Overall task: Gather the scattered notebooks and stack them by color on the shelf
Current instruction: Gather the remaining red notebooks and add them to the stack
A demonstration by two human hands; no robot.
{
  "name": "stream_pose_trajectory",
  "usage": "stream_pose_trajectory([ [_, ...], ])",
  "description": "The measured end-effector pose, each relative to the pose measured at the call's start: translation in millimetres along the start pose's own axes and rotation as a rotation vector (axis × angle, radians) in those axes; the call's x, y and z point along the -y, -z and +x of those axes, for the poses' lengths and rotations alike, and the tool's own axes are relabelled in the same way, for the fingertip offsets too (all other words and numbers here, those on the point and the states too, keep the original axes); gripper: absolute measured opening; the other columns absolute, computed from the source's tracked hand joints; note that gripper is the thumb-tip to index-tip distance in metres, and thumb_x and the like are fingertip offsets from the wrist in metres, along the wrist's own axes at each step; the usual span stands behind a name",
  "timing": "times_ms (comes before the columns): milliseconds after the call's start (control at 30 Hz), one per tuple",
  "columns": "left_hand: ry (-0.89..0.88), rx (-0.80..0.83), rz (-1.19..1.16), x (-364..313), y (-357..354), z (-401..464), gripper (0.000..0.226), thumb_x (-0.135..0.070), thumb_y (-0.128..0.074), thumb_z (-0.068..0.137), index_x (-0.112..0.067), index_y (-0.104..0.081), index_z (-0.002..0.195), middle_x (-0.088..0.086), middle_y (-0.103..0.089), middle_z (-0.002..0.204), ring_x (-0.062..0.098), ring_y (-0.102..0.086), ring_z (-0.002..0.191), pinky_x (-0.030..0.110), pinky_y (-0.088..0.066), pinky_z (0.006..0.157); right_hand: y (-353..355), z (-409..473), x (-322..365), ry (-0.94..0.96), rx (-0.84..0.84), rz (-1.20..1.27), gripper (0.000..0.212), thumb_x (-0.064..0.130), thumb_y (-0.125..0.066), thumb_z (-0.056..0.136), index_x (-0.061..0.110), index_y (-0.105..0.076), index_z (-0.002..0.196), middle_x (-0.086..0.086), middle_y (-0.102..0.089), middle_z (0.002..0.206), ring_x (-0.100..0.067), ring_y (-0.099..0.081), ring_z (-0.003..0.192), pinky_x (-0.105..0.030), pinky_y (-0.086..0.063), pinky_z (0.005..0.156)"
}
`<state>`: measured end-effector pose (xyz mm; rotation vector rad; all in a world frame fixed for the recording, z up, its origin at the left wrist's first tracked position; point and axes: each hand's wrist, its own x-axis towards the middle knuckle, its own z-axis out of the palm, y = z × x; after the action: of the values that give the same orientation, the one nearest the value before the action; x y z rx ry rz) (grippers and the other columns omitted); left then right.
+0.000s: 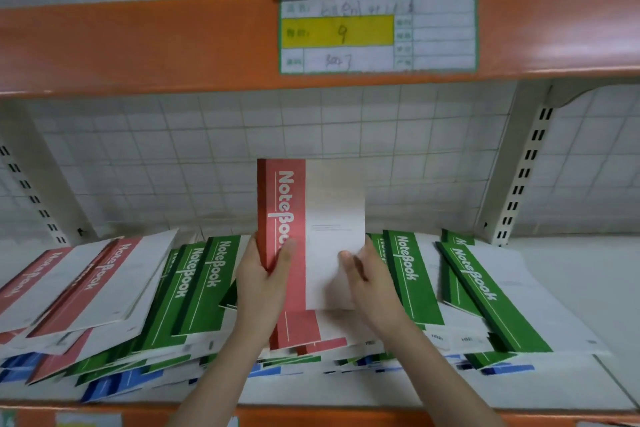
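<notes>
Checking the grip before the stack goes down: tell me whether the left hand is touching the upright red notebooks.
Touching. In the head view the left hand wraps the red notebooks at their spine edge, thumb pressed on the cover.

1. Held notebook point(304, 218): red band with white "NoteBook" lettering, white cover.
2. Left pile point(86, 281): red-and-white covers.
3. Centre and right notebooks point(485, 291): green bands, white lettering.
4. Near bottom layer point(114, 386): blue-and-white.
5. Shelf beam point(138, 45): orange; label point(377, 29) white, yellow field.
</notes>
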<state>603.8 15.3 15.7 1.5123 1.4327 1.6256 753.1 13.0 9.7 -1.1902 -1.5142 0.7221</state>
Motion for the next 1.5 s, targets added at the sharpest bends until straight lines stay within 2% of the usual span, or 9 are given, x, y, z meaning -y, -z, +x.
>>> stream_pose_trajectory([
  [133, -0.035, 0.152, 0.331, -7.5, -9.6, 14.0, 0.032, -0.037, -0.027, 0.1, -0.015, -0.049, 0.094, -0.002, -0.053, 0.064, 0.006, -0.045, 0.044, 0.012, -0.034, 0.037, 14.7, 1.8, 3.7, -0.125, -0.063, -0.044, 0.006, 0.014, -0.045, 0.098, 0.011, -0.041, 0.095, 0.006, -0.038, 0.056, 0.003, -0.038, 0.038, -0.012, -0.032, 0.041],
  [233, 0.037, 0.298, 0.367, -14.3, -26.1, 16.2, 0.034, -0.034, -0.024, 0.103, -0.015, -0.046, 0.084, 0.0, -0.051, 0.064, 0.007, -0.044, 0.045, 0.011, -0.034, 0.038, 32.0, -4.3, 3.1, -0.23, -0.125, -0.076, 0.024, 0.009, -0.043, 0.097, 0.003, -0.038, 0.12, 0.007, -0.043, 0.055, 0.001, -0.039, 0.039, -0.01, -0.03, 0.039],
  [367, 0.144, 0.501, 0.261, -25.5, -53.3, 6.9, 0.036, -0.038, -0.021, 0.103, -0.016, -0.048, 0.094, 0.006, -0.057, 0.076, 0.018, -0.057, 0.063, 0.022, -0.045, 0.052, 63.8, -18.3, 4.3, -0.366, -0.212, -0.145, 0.01, 0.017, -0.039, 0.1, 0.007, -0.039, 0.099, -0.001, -0.048, 0.073, -0.007, -0.042, 0.059, -0.02, -0.033, 0.05],
  [600, 0.21, 0.73, 0.024, -48.3, -118.8, -37.7, 0.028, -0.04, -0.023, 0.103, -0.025, -0.046, 0.105, 0.0, -0.063, 0.094, 0.014, -0.065, 0.081, 0.025, -0.047, 0.06, 127.8, -76.7, -6.3, -0.469, -0.496, -0.247, 0.032, 0.017, -0.033, 0.1, 0.018, -0.026, 0.07, 0.001, -0.036, 0.065, -0.012, -0.036, 0.058, -0.017, -0.029, 0.048],
  [733, 0.188, 0.87, -0.032, -64.9, -168.5, -76.8, 0.028, -0.037, -0.027, 0.103, -0.024, -0.052, 0.104, 0.0, -0.064, 0.092, 0.015, -0.064, 0.079, 0.026, -0.045, 0.059, 174.0, -120.8, -10.9, -0.57, -0.683, -0.325, 0.031, 0.019, -0.035, 0.099, 0.015, -0.027, 0.069, 0.002, -0.034, 0.065, -0.013, -0.033, 0.059, -0.024, -0.024, 0.051],
  [933, 0.168, 1.043, -0.075, -93.1, -236.3, -136.3, 0.028, -0.03, -0.031, 0.102, -0.017, -0.055, 0.095, 0.007, -0.065, 0.089, 0.019, -0.063, 0.076, 0.029, -0.047, 0.065, 238.1, -180.3, -16.2, -0.699, -0.867, -0.266, 0.016, 0.022, -0.038, 0.101, 0.013, -0.045, 0.09, -0.003, -0.049, 0.08, -0.019, -0.047, 0.083, -0.027, -0.04, 0.068],
  [1133, 0.226, 1.191, -0.095, -118.5, -289.3, -192.5, 0.029, -0.029, -0.032, 0.101, -0.01, -0.054, 0.104, 0.013, -0.066, 0.096, 0.029, -0.065, 0.087, 0.043, -0.053, 0.084, 295.0, -224.1, -31.2, -0.733, -1.013, -0.354, 0.028, 0.013, -0.039, 0.096, 0.013, -0.028, 0.071, -0.004, -0.033, 0.069, -0.017, -0.032, 0.07, -0.033, -0.023, 0.059],
  [1367, 0.251, 1.256, -0.124, -160.2, -365.3, -250.3, 0.025, -0.028, -0.033, 0.102, -0.015, -0.053, 0.095, 0.013, -0.066, 0.098, 0.029, -0.066, 0.089, 0.039, -0.054, 0.08, 385.7, -264.8, -51.0, -0.768, -1.042, -0.296, 0.029, 0.019, -0.039, 0.099, 0.02, -0.035, 0.07, -0.001, -0.043, 0.074, -0.017, -0.043, 0.073, -0.03, -0.035, 0.071],
  [1500, 0.257, 1.279, -0.119, -177.1, -406.7, -284.0, 0.024, -0.028, -0.034, 0.1, -0.018, -0.055, 0.092, 0.007, -0.068, 0.098, 0.023, -0.066, 0.087, 0.036, -0.054, 0.08, 437.3, -281.2, -57.1, -0.77, -1.018, -0.349, 0.023, 0.015, -0.035, 0.099, -0.001, -0.049, 0.108, -0.016, -0.055, 0.094, -0.03, -0.053, 0.089, -0.032, -0.03, 0.069],
])
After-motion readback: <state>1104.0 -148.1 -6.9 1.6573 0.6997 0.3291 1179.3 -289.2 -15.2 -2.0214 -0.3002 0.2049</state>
